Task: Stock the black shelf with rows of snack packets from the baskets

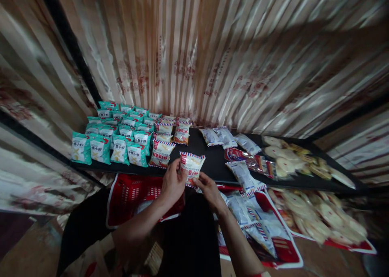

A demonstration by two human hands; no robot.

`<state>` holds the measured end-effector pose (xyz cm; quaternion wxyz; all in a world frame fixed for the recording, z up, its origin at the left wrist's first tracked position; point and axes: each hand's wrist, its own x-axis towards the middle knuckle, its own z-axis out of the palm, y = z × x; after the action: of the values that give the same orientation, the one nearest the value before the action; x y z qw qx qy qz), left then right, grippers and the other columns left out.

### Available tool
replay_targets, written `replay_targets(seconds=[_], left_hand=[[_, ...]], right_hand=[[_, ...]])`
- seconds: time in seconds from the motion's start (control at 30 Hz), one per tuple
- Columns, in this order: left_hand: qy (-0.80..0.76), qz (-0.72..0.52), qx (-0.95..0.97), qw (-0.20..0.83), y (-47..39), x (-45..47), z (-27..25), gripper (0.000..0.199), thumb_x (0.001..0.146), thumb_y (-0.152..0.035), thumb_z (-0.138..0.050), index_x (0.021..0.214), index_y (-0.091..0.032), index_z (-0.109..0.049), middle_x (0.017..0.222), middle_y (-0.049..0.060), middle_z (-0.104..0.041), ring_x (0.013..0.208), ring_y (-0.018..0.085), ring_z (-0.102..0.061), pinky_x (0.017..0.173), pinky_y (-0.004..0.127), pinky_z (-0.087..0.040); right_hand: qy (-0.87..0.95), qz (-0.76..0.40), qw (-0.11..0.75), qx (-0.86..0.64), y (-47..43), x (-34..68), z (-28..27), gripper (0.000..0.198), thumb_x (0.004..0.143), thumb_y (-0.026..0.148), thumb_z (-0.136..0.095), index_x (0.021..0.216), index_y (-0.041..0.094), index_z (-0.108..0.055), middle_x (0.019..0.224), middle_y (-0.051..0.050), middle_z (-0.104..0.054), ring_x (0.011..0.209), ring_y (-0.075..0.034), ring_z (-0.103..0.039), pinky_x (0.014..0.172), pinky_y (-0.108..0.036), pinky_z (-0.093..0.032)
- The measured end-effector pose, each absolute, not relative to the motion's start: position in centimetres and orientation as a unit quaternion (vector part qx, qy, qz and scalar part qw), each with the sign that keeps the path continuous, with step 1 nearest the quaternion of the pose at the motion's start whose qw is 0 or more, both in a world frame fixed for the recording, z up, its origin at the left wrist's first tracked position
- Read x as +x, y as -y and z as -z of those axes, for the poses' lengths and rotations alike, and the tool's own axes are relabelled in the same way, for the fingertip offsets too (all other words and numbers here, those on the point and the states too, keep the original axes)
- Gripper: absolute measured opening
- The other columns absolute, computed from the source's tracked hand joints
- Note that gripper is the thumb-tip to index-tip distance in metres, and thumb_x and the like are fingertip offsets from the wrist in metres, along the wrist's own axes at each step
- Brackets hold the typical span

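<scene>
Between my two hands is a snack bag (pixel 192 165) with a striped top edge and red lettering, held upright at the front edge of the black shelf (pixel 209 159). My left hand (pixel 174 179) grips its left side, while my right hand (pixel 209 190) pinches its lower right corner. Just left of it stand matching cream and red snack bags (pixel 161 152) in short rows. Farther left, several teal snack bags (pixel 100 148) stand upright in close rows.
Silver-backed bags (pixel 225 137) lie on the shelf to the right, near red packets (pixel 243 158) and flat clear-wrapped packs (pixel 285 159). Below, red baskets (pixel 285 244) hold more bags and packs. A pleated curtain (pixel 194 58) hangs behind, with dark frame posts (pixel 71 42) at the sides.
</scene>
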<state>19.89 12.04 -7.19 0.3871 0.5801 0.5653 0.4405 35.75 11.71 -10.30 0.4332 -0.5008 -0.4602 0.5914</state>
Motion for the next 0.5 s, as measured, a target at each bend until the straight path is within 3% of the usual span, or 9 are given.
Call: replay_targets(seconds=[0.1, 0.23, 0.5], left_hand=[[-0.566, -0.446, 0.602, 0.344, -13.4, 22.1, 8.2, 0.048, 0.080, -0.020, -0.049, 0.126, -0.016, -0.041, 0.126, 0.014, -0.052, 0.111, 0.022, -0.055, 0.091, 0.037, -0.048], [-0.571, -0.434, 0.647, 0.257, -15.8, 24.1, 9.8, 0.047, 0.081, -0.019, -0.046, 0.128, -0.013, -0.041, 0.136, 0.017, -0.043, 0.128, 0.025, -0.041, 0.106, 0.043, -0.036], [-0.622, -0.373, 0.649, 0.230, -20.0, 24.8, 10.4, 0.049, 0.079, -0.016, -0.048, 0.127, -0.014, -0.044, 0.146, 0.013, -0.033, 0.136, 0.028, -0.028, 0.111, 0.047, -0.028]], right_hand=[[0.464, -0.539, 0.450, -0.540, -14.5, 36.6, 10.7, 0.048, 0.062, 0.050, -0.072, 0.094, 0.016, -0.066, 0.086, -0.006, -0.071, 0.080, -0.022, -0.063, 0.080, -0.036, -0.047], [0.481, -0.477, 0.449, -0.582, -18.4, 37.1, 11.4, 0.048, 0.063, 0.053, -0.068, 0.094, 0.015, -0.068, 0.078, -0.003, -0.069, 0.070, -0.019, -0.060, 0.071, -0.032, -0.047], [0.508, -0.478, 0.440, -0.565, -24.4, 35.6, 12.3, 0.048, 0.067, 0.050, -0.063, 0.098, 0.014, -0.067, 0.087, -0.005, -0.070, 0.074, -0.019, -0.062, 0.072, -0.030, -0.048]])
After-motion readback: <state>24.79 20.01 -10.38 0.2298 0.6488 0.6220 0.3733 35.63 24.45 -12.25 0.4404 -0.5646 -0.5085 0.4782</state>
